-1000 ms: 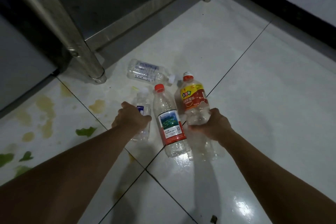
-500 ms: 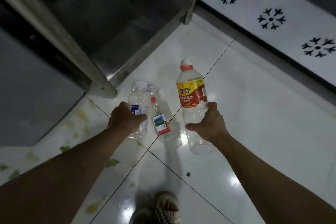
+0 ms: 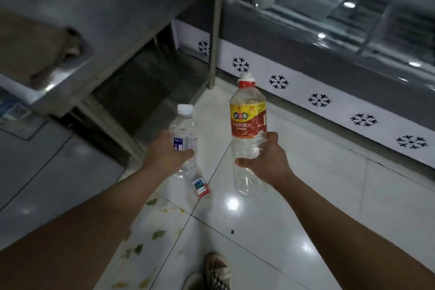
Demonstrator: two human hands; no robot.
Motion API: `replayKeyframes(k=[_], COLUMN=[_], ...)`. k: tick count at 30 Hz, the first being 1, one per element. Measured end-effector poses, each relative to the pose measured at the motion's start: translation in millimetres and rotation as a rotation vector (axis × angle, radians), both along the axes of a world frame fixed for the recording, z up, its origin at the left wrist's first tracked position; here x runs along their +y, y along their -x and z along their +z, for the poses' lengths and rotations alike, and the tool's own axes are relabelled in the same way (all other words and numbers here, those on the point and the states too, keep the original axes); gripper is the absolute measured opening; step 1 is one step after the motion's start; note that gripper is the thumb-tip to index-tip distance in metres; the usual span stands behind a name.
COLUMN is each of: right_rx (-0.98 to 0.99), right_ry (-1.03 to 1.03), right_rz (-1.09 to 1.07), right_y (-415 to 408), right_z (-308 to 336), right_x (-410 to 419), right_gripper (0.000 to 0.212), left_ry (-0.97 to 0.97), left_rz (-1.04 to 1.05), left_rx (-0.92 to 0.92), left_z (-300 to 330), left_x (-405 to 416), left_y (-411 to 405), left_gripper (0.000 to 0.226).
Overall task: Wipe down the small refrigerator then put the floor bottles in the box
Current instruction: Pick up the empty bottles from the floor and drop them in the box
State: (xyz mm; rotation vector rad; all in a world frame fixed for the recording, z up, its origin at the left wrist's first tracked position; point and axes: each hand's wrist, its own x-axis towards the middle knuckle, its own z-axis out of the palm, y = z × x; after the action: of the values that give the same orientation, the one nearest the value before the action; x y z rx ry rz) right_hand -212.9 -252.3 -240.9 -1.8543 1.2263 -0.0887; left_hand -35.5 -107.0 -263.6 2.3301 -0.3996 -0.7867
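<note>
Bottles were up off the floor: my left hand [image 3: 164, 155] gripped the small water bottle [image 3: 183, 134], my right hand [image 3: 266, 160] the tall sauce bottle [image 3: 248, 129]. Best I carried both upright to the box, unseen here.

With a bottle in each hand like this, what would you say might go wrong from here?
1. Both hands are full: the left hand grips the water bottle, the right hand the sauce bottle, so the red-labelled bottle on the floor may be forgotten.
2. That bottle lies near the sandalled foot; a step could kick it.
3. The stained tiles might be slippery.
</note>
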Motion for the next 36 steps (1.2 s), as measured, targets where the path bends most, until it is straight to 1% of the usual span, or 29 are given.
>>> replayKeyframes(k=[4,9,12,18,23,31,36], right_rx=[-0.065,-0.085,-0.085,-0.08,-0.112,-0.137,-0.144], right_ry=[0.011,0.028,0.035,0.043,0.085,0.123,0.154], right_rz=[-0.099,-0.245,-0.332,-0.502,-0.616,-0.737,-0.836], right_y=[35,109,163,276,385,579,688], right_z=[35,53,61,85,120,158,181], right_x=[-3,-12,-17,-30,-46,-64,-82], right_gripper=[0.088,0.091,0.091,0.091,0.089,0.092,0.092], left_ry=[0.031,0.041,0.018,0.08,0.114,0.16,0.212], left_rz=[-0.039,-0.161,-0.262,-0.445,-0.575,-0.66,-0.737], left_rx=[-0.027,-0.027,-0.047,-0.012,-0.027,0.018,0.085], left_z=[31,49,60,95,131,172,202], left_x=[-19,-47,-69,-116,-155,-211,-248], left_y=[21,72,112,215,324,523,637], left_gripper=[0.049,0.052,0.057,0.056,0.063,0.055,0.05])
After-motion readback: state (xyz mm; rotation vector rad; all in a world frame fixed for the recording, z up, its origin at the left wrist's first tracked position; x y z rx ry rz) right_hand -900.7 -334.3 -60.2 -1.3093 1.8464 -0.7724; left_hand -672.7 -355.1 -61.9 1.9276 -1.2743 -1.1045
